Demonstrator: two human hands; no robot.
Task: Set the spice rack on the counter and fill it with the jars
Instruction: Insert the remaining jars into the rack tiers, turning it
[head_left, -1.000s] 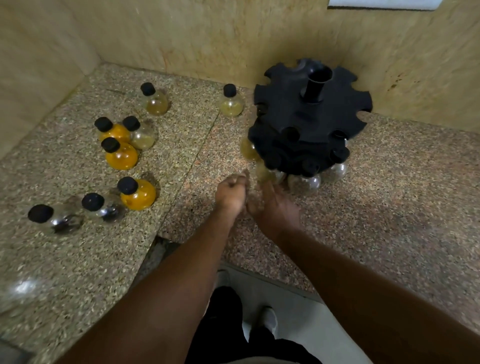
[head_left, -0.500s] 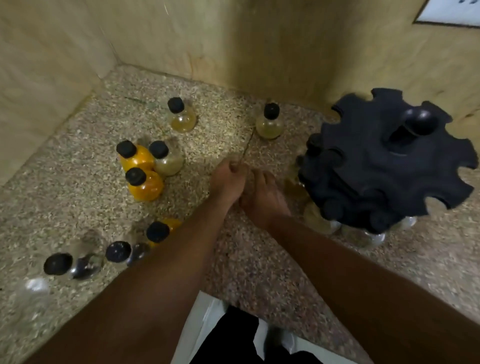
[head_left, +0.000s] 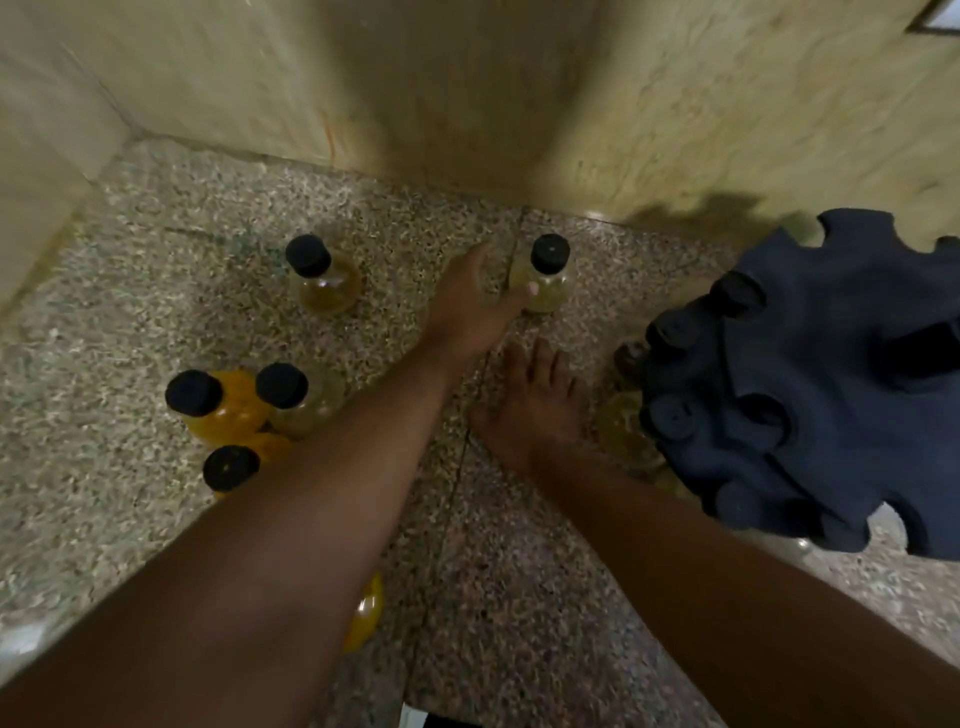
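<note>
The black round spice rack (head_left: 810, 395) stands on the speckled stone counter (head_left: 156, 322) at the right, with several black-capped jars in its lower slots. A pale yellow jar (head_left: 545, 283) stands near the back wall; my left hand (head_left: 467, 306) wraps its left side, thumb on its front. My right hand (head_left: 530, 410) lies flat on the counter, fingers apart, between that jar and the rack. Another pale yellow jar (head_left: 324, 283) stands further left. An orange jar (head_left: 228, 415), a pale jar (head_left: 306, 405) and a second orange jar (head_left: 234, 470) are clustered beside my left forearm.
Tan stone walls (head_left: 363, 93) close the counter at the back and left, forming a corner. Part of another orange jar (head_left: 366, 610) shows under my left forearm. The counter's front edge (head_left: 415, 717) lies at the bottom of the view.
My left hand has reached forward from the counter's middle to the pale yellow jar by the back wall. My right hand has stayed low by the rack. The view has swung left.
</note>
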